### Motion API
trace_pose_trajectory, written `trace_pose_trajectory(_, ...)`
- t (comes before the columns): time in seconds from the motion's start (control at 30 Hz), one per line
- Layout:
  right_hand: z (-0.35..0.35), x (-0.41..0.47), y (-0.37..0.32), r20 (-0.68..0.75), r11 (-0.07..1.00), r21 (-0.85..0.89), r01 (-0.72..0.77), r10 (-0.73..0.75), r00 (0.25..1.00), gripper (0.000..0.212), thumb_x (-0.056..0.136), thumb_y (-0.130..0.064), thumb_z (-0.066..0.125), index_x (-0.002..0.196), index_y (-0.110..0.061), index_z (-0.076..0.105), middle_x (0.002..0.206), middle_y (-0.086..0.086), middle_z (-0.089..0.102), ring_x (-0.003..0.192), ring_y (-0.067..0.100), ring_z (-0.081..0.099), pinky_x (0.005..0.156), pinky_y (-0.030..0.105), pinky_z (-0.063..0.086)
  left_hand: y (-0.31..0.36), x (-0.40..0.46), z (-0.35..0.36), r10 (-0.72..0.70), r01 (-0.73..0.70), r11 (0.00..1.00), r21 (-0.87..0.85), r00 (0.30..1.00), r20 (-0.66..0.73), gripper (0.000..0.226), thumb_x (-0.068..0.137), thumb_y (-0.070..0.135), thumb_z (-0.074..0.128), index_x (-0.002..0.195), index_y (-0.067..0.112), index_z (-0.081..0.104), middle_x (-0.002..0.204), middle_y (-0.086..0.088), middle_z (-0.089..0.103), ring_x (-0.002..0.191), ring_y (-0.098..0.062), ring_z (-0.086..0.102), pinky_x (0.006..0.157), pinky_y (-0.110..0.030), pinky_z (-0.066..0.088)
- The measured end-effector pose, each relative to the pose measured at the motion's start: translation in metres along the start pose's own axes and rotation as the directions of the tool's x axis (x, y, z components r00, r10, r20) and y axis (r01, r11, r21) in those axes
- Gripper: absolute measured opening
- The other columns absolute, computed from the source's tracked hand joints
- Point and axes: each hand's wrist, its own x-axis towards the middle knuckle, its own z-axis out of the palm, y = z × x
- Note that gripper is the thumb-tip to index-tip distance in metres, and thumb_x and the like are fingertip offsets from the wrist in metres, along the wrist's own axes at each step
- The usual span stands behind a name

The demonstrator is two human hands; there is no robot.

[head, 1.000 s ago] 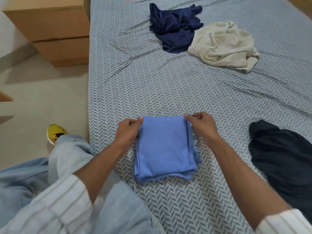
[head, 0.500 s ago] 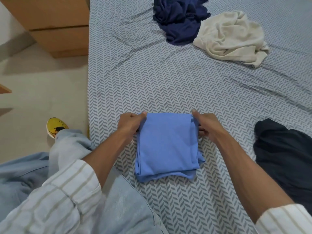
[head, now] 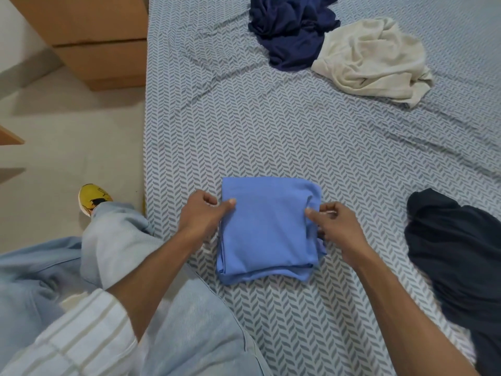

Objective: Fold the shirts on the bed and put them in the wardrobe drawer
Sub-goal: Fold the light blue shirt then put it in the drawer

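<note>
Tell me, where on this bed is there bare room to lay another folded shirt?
Bare sheet lies between the folded light-blue shirt and the crumpled navy shirt and cream shirt beyond it, and along the bed's left edge. The right is crowded by the black garment; both hands flank the folded one.

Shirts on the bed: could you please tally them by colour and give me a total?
Light blue shirt, folded, held by both hands: 1
Navy shirt, crumpled: 1
Cream shirt, crumpled: 1
Black shirt, crumpled: 1
Total: 4
</note>
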Motion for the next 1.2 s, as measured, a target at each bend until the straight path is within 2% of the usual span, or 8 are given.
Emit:
trace_pose_trajectory(0.13, -0.002, -0.017, 0.020, 0.157, 0.992, -0.122, -0.042, 0.061, 0.986, 0.035, 0.084, -0.033, 0.080, 0.070, -0.007, 0.059, 0.064, 0.006, 0.063, 0.059, 0.018, 0.060, 0.056, 0.030, 0.044, -0.022, -0.033, -0.010, -0.129, 0.110, 0.990, 0.088, 0.960, 0.249, 0.038, 0.074, 0.034, 0.088, 0.075, 0.010, 0.058, 0.062, -0.010, 0.066, 0.055, -0.019, 0.060, 0.056, -0.031, 0.053)
trace_pose_trajectory(0.2, -0.004, -0.018, 0.028, 0.161, 0.991, -0.130, -0.036, 0.057, 0.985, 0.038, 0.088, -0.024, 0.076, 0.062, -0.010, 0.053, 0.052, 0.000, 0.053, 0.052, 0.015, 0.050, 0.055, 0.028, 0.040, -0.028, -0.039, -0.013, -0.138, 0.100, 0.984, 0.144, 0.950, 0.280, 0.032, 0.075, 0.026, 0.088, 0.074, 0.006, 0.064, 0.061, -0.008, 0.067, 0.056, -0.018, 0.061, 0.057, -0.029, 0.053)
trace_pose_trajectory(0.4, -0.007, -0.026, 0.037, 0.016, 0.995, 0.076, -0.058, 0.057, 0.998, 0.027, 0.102, -0.020, 0.057, 0.080, -0.005, 0.058, 0.074, 0.013, 0.063, 0.059, 0.018, 0.056, 0.055, 0.028, 0.047, -0.032, -0.040, -0.012, -0.113, 0.064, 0.970, 0.233, 0.972, 0.204, 0.022, 0.082, 0.014, 0.080, 0.070, 0.008, 0.064, 0.055, -0.002, 0.065, 0.041, -0.006, 0.054, 0.041, -0.015, 0.041)
trace_pose_trajectory(0.53, -0.007, -0.037, 0.046, 0.157, 0.993, 0.113, -0.043, 0.025, 0.987, 0.017, 0.090, -0.029, 0.074, 0.096, -0.014, 0.071, 0.087, -0.001, 0.076, 0.078, 0.015, 0.071, 0.065, 0.026, 0.053, -0.035, -0.042, -0.014, -0.106, 0.065, 0.986, 0.155, 0.957, 0.272, 0.025, 0.078, 0.015, 0.085, 0.083, 0.006, 0.062, 0.068, -0.008, 0.070, 0.055, -0.014, 0.062, 0.052, -0.026, 0.048)
trace_pose_trajectory(0.7, -0.008, -0.043, 0.057, 0.271, 0.991, 0.135, -0.017, -0.020, 0.962, 0.025, 0.088, -0.001, 0.072, 0.111, -0.011, 0.073, 0.103, 0.003, 0.077, 0.102, 0.023, 0.072, 0.082, 0.033, 0.060, -0.035, -0.044, -0.019, -0.124, 0.057, 0.976, 0.210, 0.938, 0.323, 0.046, 0.064, 0.004, 0.088, 0.097, 0.012, 0.057, 0.095, -0.012, 0.070, 0.085, -0.024, 0.065, 0.073, -0.037, 0.054)
trace_pose_trajectory(0.83, -0.013, -0.037, 0.057, 0.238, 0.992, 0.108, -0.071, 0.044, 0.970, 0.028, 0.090, 0.005, 0.059, 0.102, -0.013, 0.077, 0.101, 0.003, 0.078, 0.099, 0.025, 0.072, 0.092, 0.045, 0.055, -0.040, -0.043, -0.019, -0.103, 0.051, 0.985, 0.164, 0.941, 0.322, 0.046, 0.062, 0.004, 0.086, 0.097, 0.013, 0.057, 0.095, -0.014, 0.070, 0.087, -0.026, 0.067, 0.075, -0.040, 0.057)
trace_pose_trajectory(1.07, -0.008, -0.034, 0.062, 0.212, 0.948, 0.315, -0.040, -0.029, 0.977, 0.042, 0.090, 0.014, 0.047, 0.115, -0.012, 0.069, 0.110, 0.007, 0.075, 0.102, 0.027, 0.070, 0.085, 0.041, 0.053, -0.043, -0.042, -0.021, -0.097, 0.032, 0.983, 0.182, 0.927, 0.362, 0.033, 0.068, -0.002, 0.081, 0.093, 0.009, 0.061, 0.070, -0.006, 0.061, 0.065, -0.019, 0.056, 0.069, -0.037, 0.053)
trace_pose_trajectory(1.2, -0.013, -0.029, 0.067, 0.144, 0.997, 0.074, 0.009, -0.020, 0.989, 0.030, 0.085, 0.008, 0.051, 0.099, -0.011, 0.069, 0.086, 0.006, 0.075, 0.084, 0.027, 0.065, 0.077, 0.044, 0.053, -0.046, -0.039, -0.021, -0.103, 0.044, 0.981, 0.191, 0.945, 0.312, 0.030, 0.072, -0.005, 0.077, 0.091, 0.010, 0.060, 0.071, -0.006, 0.062, 0.065, -0.019, 0.057, 0.063, -0.033, 0.051)
